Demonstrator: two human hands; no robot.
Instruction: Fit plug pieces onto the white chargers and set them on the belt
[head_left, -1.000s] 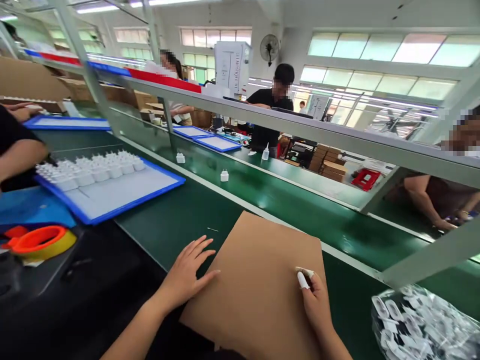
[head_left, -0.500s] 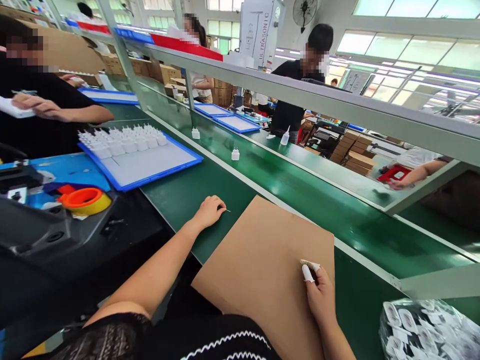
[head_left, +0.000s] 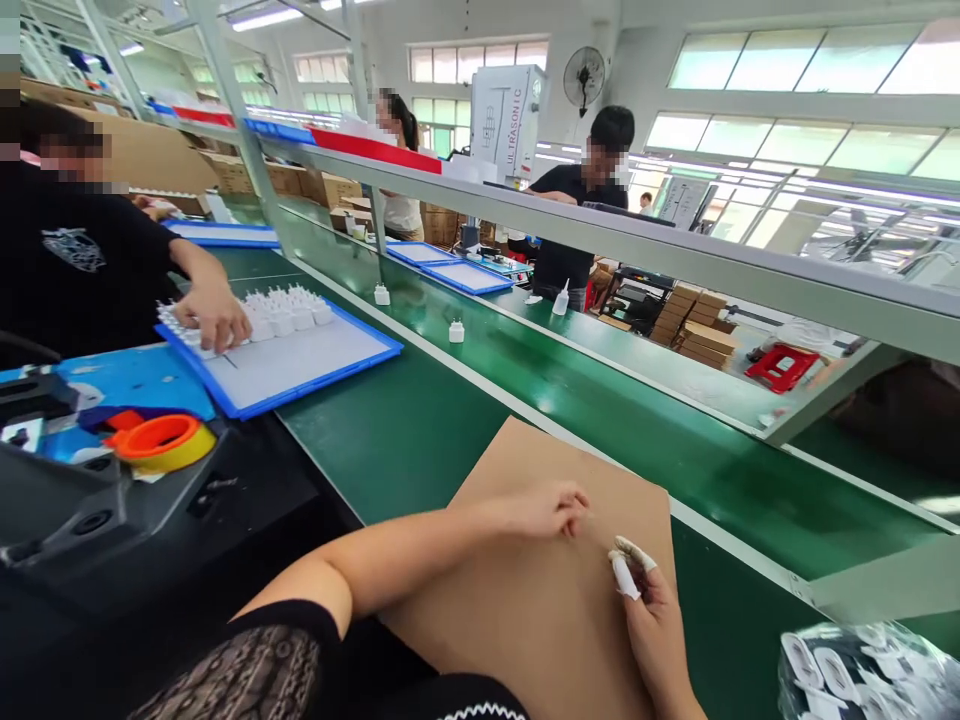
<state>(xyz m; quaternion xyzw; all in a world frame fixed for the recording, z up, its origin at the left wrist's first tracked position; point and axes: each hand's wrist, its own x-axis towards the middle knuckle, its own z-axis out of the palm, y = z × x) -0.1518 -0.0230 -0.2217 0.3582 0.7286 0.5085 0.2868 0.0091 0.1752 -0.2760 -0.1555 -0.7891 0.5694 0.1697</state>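
A sheet of brown cardboard [head_left: 540,600] lies on the green work surface in front of me. My left hand [head_left: 559,511] is over its middle, fingers curled and closed. Any small thing held there is too blurred to make out. At the sheet's right side is my right hand [head_left: 651,600], with white covers on thumb and forefinger. Those two fingertips come together, and whatever may be between them is hidden. The two hands are close but apart.
White plug chargers [head_left: 457,331] stand on the green conveyor belt [head_left: 525,375]. A co-worker's hand [head_left: 217,315] reaches into a blue-rimmed tray [head_left: 322,365] of white plug pieces. Orange and yellow tape rolls [head_left: 165,445] lie left. A clear bag of white casings [head_left: 862,670] sits right.
My left hand has moved right, from the green surface to above the cardboard; a thin pin showed in its fingers before. The co-worker's hand has come down onto the tray.
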